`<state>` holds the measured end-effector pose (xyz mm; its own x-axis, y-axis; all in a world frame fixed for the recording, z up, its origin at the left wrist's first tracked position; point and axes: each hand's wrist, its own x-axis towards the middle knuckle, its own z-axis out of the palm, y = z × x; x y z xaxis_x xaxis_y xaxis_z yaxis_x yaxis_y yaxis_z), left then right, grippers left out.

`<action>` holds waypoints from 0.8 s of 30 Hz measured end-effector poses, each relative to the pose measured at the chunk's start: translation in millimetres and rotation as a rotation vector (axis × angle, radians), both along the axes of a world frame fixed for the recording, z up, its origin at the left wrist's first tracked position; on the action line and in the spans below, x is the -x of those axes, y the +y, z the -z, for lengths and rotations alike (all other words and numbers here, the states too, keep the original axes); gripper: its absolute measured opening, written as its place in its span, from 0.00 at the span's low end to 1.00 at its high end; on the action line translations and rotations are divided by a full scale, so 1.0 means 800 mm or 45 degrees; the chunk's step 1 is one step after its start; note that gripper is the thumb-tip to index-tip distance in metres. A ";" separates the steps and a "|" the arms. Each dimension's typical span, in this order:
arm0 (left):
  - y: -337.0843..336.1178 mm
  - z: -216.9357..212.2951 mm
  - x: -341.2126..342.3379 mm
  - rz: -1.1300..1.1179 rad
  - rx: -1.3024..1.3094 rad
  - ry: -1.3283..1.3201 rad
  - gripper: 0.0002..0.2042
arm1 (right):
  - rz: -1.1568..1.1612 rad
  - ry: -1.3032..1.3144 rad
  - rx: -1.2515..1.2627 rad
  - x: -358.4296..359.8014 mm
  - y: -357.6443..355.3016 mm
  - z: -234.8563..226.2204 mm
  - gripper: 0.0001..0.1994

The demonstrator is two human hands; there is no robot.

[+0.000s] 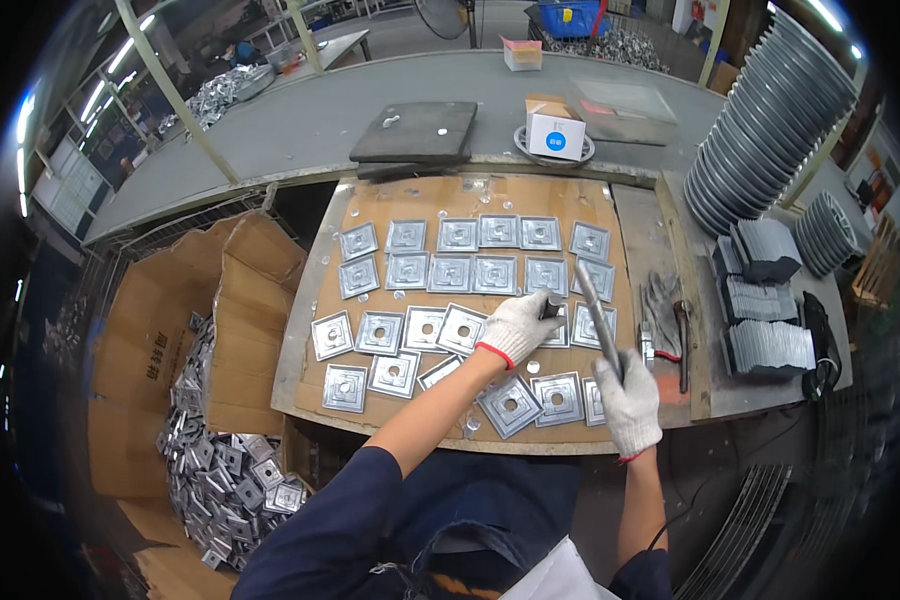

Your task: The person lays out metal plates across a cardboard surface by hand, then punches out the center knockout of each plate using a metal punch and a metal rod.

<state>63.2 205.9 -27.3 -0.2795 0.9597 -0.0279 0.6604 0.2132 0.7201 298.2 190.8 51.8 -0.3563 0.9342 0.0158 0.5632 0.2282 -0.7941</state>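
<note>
L hand closed on short dark punch, held upright on a square plate; R hand grips metal rod, prob. as striker. Plates in rows on table w/in reach.

A cardboard box of loose metal pieces (lower left), a white carton, stacked grey trays far right.
</note>
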 end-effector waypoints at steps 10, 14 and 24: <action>-0.001 -0.010 0.005 0.025 -0.106 -0.030 0.23 | 0.000 -0.575 -0.085 0.058 0.030 -0.021 0.23; 0.004 -0.006 0.001 0.015 0.007 -0.012 0.23 | -0.145 -0.782 -0.066 0.031 0.043 -0.015 0.25; -0.005 0.005 -0.001 -0.081 -0.009 -0.056 0.24 | 0.058 0.205 -0.326 -0.018 -0.001 -0.036 0.13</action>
